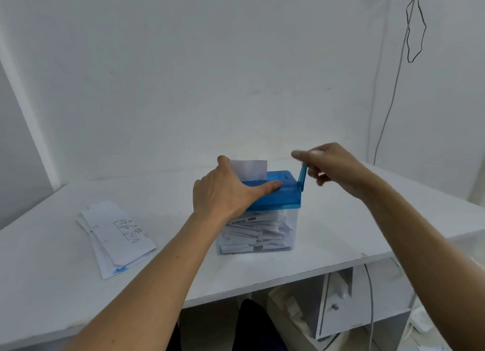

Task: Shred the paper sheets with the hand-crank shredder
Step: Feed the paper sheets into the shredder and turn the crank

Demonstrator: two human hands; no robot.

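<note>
Shredder (273, 195) stands on the counter (341, 227), its clear bin packed with strips (252, 236). One paper sheet (249, 169) pokes up from its slot. Left hand (225, 190) lies spread on the blue lid, thumb stretched out, pressing down. Right hand (336, 167), blurred, seems to pinch the crank (302, 176) on the shredder's right side. A stack of sheets (115, 237) lies left of the shredder.

The left hand (225, 193) lies on the blue lid of the shredder (278, 197), thumb straight, beside a paper sheet (252, 169) standing in the slot. The right hand (333, 167), blurred, holds the upright crank (302, 178). Paper strips (252, 235) fill its clear bin. More sheets (115, 235) lie at the left on the surface (52, 285).
</note>
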